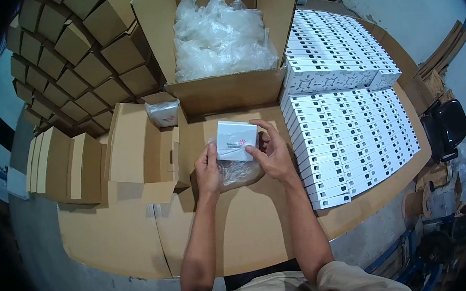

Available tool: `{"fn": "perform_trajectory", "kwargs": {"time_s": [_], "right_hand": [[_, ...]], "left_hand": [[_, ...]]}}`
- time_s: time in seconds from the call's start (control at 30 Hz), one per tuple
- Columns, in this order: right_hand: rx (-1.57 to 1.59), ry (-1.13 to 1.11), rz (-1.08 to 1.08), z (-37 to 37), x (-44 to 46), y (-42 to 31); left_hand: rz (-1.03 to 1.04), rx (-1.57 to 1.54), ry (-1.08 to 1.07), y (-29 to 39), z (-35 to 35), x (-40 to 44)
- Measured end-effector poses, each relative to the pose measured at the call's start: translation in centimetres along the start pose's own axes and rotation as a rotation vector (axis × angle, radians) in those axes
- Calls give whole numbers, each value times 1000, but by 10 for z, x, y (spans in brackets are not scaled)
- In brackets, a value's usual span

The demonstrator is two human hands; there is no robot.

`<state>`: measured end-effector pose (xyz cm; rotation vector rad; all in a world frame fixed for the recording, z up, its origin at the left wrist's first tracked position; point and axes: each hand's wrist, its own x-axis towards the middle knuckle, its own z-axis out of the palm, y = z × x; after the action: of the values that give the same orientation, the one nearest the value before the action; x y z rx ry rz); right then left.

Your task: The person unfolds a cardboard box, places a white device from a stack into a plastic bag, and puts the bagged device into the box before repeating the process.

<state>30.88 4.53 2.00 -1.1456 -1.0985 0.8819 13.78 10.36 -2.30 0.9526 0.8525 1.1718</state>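
A white box (236, 140) with a small red logo is held between my two hands above the cardboard-covered table. Clear plastic wrapping (239, 172) hangs below it. My right hand (271, 152) grips the box's right side, thumb on its face. My left hand (207, 166) is closed at the left edge, fingers on the plastic. To the left, an open brown carton (129, 145) has one plastic-wrapped item (163, 114) at its far end.
A large carton (226, 94) of clear plastic bags stands ahead. Rows of white boxes (352, 136) fill the right side. Brown cartons (76, 65) are stacked at the far left, with more (65, 167) on the table. A black chair (445, 126) stands at the right.
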Motion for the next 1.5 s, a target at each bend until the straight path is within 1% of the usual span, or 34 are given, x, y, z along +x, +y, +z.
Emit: {"fn": "perform_trajectory", "kwargs": {"time_s": [0.07, 0.3, 0.37, 0.5, 0.7, 0.8, 0.87, 0.97, 1.07, 1.1, 1.17, 1.27, 1.37, 1.5], "right_hand": [[8, 1, -51, -1, 0, 1], [24, 3, -121, -4, 0, 8], [38, 30, -138, -3, -1, 8], [-47, 22, -130, -9, -2, 14], [-39, 86, -176, -5, 0, 14], [6, 102, -132, -3, -1, 10], [17, 106, -91, -4, -1, 10], [82, 138, -105, -1, 0, 11], [160, 161, -33, 3, -2, 1], [204, 134, -16, 2, -2, 1], [295, 79, 24, 3, -1, 0], [332, 33, 4, 8, -3, -12], [198, -40, 63, 2, -3, -3], [178, -39, 59, 3, -3, -4]], "left_hand": [[18, 74, 0, -1, -3, 2], [73, 284, 24, 9, 2, -2], [82, 274, -3, 14, 5, -4], [113, 267, -18, 14, 7, -4], [78, 229, -92, 10, 1, -2], [107, 125, -68, 14, 9, -4], [94, 126, -87, 9, 3, -2], [99, 116, -101, 9, 2, -3], [127, 118, -93, 11, 7, -4], [138, 123, -87, 11, 9, -5], [132, -2, -81, 9, 12, -5], [125, -160, -72, 0, 9, -2], [144, -236, -61, -4, 11, 2], [116, -303, -75, -2, 11, 4]]}}
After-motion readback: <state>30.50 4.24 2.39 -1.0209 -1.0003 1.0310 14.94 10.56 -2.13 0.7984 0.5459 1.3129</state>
